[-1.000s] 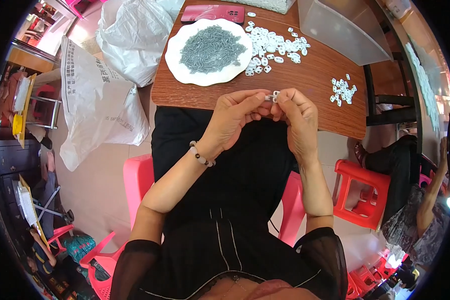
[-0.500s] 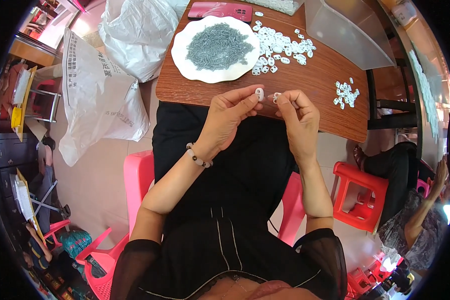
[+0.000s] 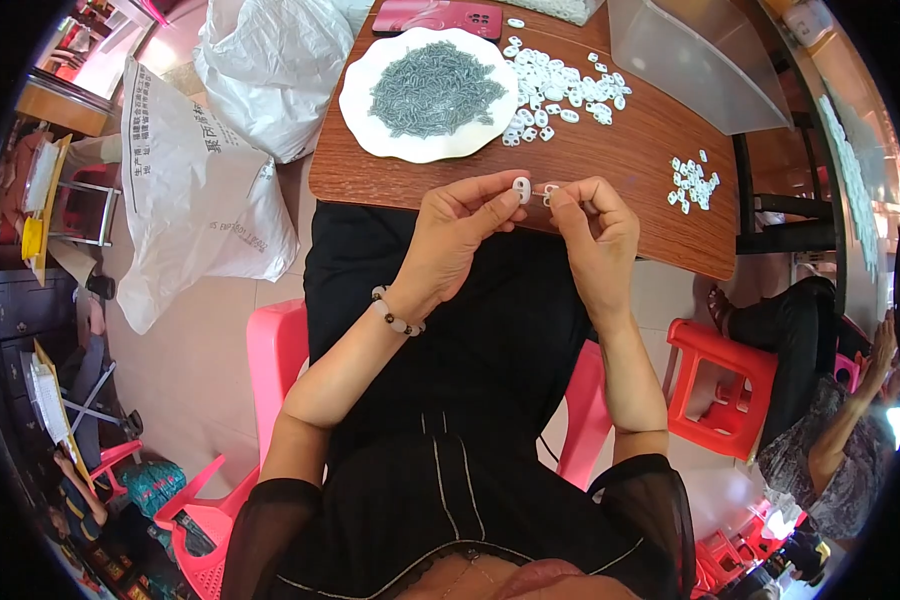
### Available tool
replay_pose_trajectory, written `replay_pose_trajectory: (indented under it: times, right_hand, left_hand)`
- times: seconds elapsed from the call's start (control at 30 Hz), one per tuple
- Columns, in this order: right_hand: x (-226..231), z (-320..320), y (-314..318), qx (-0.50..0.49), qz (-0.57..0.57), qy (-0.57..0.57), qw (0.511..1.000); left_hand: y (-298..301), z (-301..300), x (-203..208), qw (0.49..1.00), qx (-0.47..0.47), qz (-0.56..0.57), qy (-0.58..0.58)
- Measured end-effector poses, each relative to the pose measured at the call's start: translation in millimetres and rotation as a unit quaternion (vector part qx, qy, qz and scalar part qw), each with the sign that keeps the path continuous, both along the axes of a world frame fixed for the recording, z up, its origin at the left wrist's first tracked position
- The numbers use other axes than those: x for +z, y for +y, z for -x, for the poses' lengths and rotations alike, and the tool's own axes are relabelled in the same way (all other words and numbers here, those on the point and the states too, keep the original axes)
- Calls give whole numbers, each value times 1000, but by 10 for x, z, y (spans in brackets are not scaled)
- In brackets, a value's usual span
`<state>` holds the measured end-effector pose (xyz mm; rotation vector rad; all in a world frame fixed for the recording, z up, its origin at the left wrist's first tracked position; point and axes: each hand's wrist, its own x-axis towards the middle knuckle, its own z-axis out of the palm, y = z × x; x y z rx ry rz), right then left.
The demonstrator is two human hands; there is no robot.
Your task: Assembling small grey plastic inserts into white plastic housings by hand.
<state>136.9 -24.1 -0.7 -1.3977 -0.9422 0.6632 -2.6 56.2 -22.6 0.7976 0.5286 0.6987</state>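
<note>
Pinched between the thumb and fingers of my left hand [image 3: 452, 228] is a small white oval plastic piece [image 3: 521, 188], its dark holes showing. My right hand [image 3: 602, 235] grips another small white plastic piece [image 3: 550, 192], partly covered by the fingertips. A thin link or pin seems to bridge the narrow gap between the two pieces, too small to make out well. Both hands are held above the table's near edge. Beyond them, a white scalloped plate [image 3: 365, 125] bears a heap of small grey rod-like parts [image 3: 435, 88]. Right of the plate lie many loose white oval pieces [image 3: 555, 90].
A smaller cluster of white pieces [image 3: 692, 185] lies on the right of the brown wooden table [image 3: 660, 225]. A translucent bin [image 3: 700, 70] and a pink phone [image 3: 438, 18] stand and lie at the back. White sacks [image 3: 195, 190] are on the left, a red stool [image 3: 720, 385] on the right.
My right hand has shifted slightly left, bringing the two white pieces closer. The left piece has turned so its holes show more. My view has moved a little.
</note>
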Motion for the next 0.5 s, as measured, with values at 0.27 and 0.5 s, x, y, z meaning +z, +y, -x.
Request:
replay_pose_trajectory:
  times: [0.27,0.5]
  right_hand:
    - [31,31,9,-2,-12,18,1000]
    - [34,27,-2,-10,-2,-39,999]
  left_hand:
    - [9,6,-17,1000,-15,18,-4]
    - [13,11,-42,999,-33,16,-7]
